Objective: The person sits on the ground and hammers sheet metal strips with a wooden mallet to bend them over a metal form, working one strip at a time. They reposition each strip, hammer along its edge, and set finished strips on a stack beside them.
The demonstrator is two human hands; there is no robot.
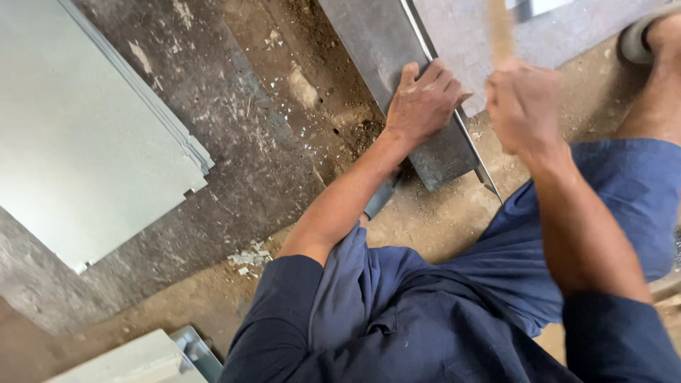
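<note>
My left hand presses flat on a dark steel bar that lies on the dirt floor, fingers spread over its edge. A thin sheet-metal piece is bent against the bar's right side. My right hand is closed around a wooden handle that rises up and out of view; it is blurred. The tool's head is hidden above the frame.
A stack of grey metal sheets lies at the left. Small metal scraps litter the floor. Another pale sheet-metal piece sits at the bottom left. A bare foot in a sandal shows at the top right.
</note>
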